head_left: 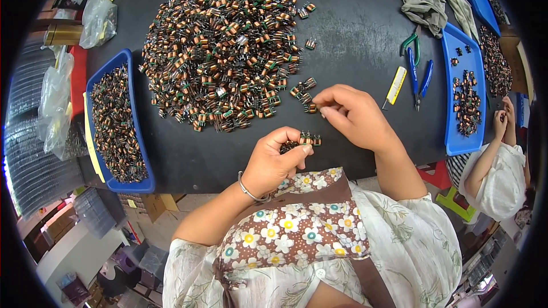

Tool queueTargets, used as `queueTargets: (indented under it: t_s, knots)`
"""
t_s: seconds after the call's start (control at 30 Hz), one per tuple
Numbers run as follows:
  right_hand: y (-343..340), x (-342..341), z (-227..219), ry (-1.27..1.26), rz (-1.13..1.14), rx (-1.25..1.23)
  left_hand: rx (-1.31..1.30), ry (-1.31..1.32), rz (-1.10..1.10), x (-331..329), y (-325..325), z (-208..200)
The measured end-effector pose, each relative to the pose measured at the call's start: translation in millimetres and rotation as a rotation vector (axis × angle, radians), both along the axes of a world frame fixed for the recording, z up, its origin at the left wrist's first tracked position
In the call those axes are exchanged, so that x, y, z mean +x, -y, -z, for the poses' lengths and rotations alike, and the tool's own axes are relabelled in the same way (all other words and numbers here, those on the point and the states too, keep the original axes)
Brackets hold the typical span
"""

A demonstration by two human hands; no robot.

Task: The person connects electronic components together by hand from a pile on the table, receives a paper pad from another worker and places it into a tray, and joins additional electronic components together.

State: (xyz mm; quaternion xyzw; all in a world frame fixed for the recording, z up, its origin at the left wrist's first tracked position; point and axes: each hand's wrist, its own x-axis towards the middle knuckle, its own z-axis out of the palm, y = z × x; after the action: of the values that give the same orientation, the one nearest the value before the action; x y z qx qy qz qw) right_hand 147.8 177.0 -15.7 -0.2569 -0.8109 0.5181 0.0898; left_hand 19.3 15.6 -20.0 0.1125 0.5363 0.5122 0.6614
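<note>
In my left hand [274, 159] I grip several small copper-wound coils with metal pins. A short row of these coils [310, 138] sticks out between thumb and forefinger, and more are tucked in the curled fingers. My right hand [354, 114] is over the table, thumb and forefinger bent in a pinch at the end coil [310, 108] of a small loose group. How firmly they hold it is hard to see. Just beyond is a large heap of the same coils [222, 51], copper, black and green, spread over the dark table [348, 40].
A blue tray [145, 162] full of coils stands at left, another blue tray [451, 131] with fewer at right. Blue-handled cutters [412, 77], green-handled pliers [416, 48], a yellow-white knife [395, 85] and grey cloths [425, 8] lie nearby. A co-worker's hands [505, 120] show far right.
</note>
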Motion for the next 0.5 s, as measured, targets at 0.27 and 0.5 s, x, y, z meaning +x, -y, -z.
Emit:
queueTargets:
  t_s: [0.27,0.5]
  knots:
    - [1.7,3.7,-0.5,-0.164,-0.082,-0.538,0.043,-0.028,0.013,-0.6,1.1,0.9]
    - [4.0,3.2,-1.3,-0.183,-0.073,-0.639,0.136,-0.052,0.041,0.6,2.4,5.8]
